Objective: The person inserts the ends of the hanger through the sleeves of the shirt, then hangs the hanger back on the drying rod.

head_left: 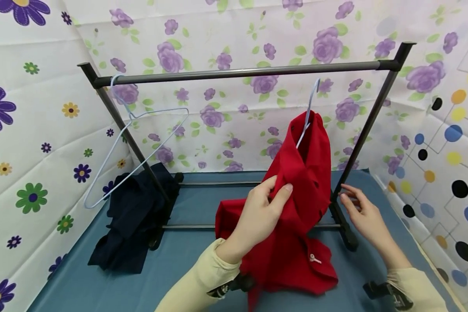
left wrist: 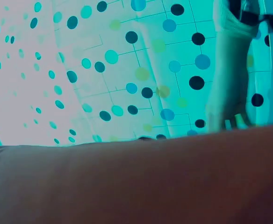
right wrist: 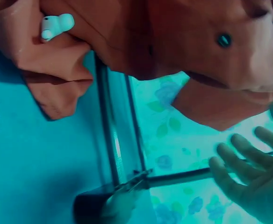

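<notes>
A red buttoned garment (head_left: 292, 242) hangs in loose folds in front of the rack, a light blue hanger (head_left: 309, 115) in its upper part. The hanger's hook shows just below the rack's top rail. My left hand (head_left: 259, 216) grips the red cloth between thumb and fingers. Fingers spread, my right hand (head_left: 364, 216) is beside the rack's right post, apart from the garment; the right wrist view shows the same hand (right wrist: 253, 177) holding nothing. In the left wrist view, red cloth (left wrist: 136, 182) fills the lower part and hides the left hand.
The black metal clothes rack (head_left: 234, 74) stands on a blue-covered table (head_left: 195, 277). An empty light blue hanger (head_left: 136, 169) hangs at its left end. Dark navy cloth (head_left: 128, 225) lies by the left foot. Patterned sheets enclose the back and sides. A small white piece (head_left: 314, 258) is on the red garment.
</notes>
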The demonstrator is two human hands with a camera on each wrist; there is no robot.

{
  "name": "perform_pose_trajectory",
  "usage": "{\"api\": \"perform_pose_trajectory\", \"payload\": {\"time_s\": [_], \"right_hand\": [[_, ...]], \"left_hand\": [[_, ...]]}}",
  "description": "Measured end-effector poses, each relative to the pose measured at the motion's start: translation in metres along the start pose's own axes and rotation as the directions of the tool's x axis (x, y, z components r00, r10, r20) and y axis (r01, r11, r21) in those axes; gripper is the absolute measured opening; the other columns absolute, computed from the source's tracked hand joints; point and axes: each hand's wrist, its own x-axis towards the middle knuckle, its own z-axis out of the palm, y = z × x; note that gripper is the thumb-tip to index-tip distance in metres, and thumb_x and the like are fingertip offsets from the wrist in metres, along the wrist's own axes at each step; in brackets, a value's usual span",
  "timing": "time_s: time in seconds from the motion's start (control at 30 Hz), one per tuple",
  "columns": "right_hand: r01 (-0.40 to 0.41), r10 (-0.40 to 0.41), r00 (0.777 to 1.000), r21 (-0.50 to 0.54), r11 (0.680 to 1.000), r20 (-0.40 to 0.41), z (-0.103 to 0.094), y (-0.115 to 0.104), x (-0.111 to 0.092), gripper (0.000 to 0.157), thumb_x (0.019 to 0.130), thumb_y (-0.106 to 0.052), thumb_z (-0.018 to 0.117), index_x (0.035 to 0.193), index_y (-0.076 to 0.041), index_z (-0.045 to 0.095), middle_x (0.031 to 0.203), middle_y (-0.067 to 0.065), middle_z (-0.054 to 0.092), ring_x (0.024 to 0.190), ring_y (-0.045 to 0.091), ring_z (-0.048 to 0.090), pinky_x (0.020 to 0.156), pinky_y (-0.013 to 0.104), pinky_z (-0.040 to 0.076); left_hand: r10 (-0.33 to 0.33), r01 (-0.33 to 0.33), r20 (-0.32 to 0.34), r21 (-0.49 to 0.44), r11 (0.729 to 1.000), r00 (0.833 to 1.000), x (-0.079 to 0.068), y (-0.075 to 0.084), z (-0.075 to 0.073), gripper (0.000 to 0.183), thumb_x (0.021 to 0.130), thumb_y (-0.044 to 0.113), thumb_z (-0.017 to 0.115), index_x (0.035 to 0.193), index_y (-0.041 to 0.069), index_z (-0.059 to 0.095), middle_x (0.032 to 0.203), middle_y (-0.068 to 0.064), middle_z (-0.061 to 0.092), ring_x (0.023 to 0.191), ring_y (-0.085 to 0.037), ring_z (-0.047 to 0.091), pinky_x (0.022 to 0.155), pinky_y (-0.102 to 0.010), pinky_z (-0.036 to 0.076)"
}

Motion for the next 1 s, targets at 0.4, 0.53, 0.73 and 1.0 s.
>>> {"api": "perform_pose_trajectory", "payload": {"time_s": [0.4, 0.53, 0.73, 1.0], "right_hand": [[-0.262, 0.194, 0.882, 0.104, 0.960, 0.429, 0.019, 0.032, -0.030, 0.040, 0.104, -0.035, 0.057, 0.125, -0.001, 0.059, 0.087, 0.013, 0.064, 0.066, 0.020, 0.061, 0.056, 0.035, 0.054], [-0.274, 0.171, 0.851, 0.143, 0.951, 0.496, 0.024, 0.040, -0.038, 0.035, 0.105, -0.029, 0.057, 0.120, 0.002, 0.058, 0.084, 0.011, 0.062, 0.066, 0.021, 0.062, 0.057, 0.036, 0.055], [-0.393, 0.252, 0.801, 0.160, 0.905, 0.543, 0.031, 0.047, -0.048, 0.034, 0.105, -0.027, 0.056, 0.119, 0.005, 0.057, 0.081, 0.010, 0.063, 0.069, 0.027, 0.066, 0.059, 0.040, 0.057], [-0.292, 0.185, 0.856, 0.157, 0.944, 0.482, 0.036, 0.062, -0.055, 0.032, 0.106, -0.014, 0.048, 0.122, 0.012, 0.055, 0.082, 0.009, 0.065, 0.065, 0.024, 0.068, 0.058, 0.037, 0.058]], "left_hand": [[0.052, -0.055, -0.082, -0.032, 0.998, 0.995, 0.044, 0.000, 0.049, 0.030, 0.105, 0.026, 0.053, 0.080, 0.011, 0.050, 0.057, -0.004, 0.045, 0.044, -0.019, 0.039, 0.044, -0.023, 0.035], [0.056, -0.061, -0.106, -0.047, 0.997, 0.993, 0.057, 0.001, 0.065, 0.032, 0.105, 0.026, 0.053, 0.077, 0.012, 0.047, 0.055, -0.003, 0.044, 0.044, -0.017, 0.039, 0.044, -0.023, 0.034], [0.043, -0.056, -0.149, -0.079, 0.995, 0.988, 0.074, 0.004, 0.092, 0.034, 0.105, 0.027, 0.054, 0.076, 0.012, 0.046, 0.054, -0.002, 0.044, 0.044, -0.015, 0.041, 0.046, -0.023, 0.036], [0.013, -0.041, -0.168, -0.168, 0.985, 0.986, 0.091, 0.004, 0.120, 0.033, 0.107, 0.029, 0.051, 0.080, 0.011, 0.044, 0.056, -0.003, 0.042, 0.042, -0.016, 0.040, 0.047, -0.021, 0.038]]}}
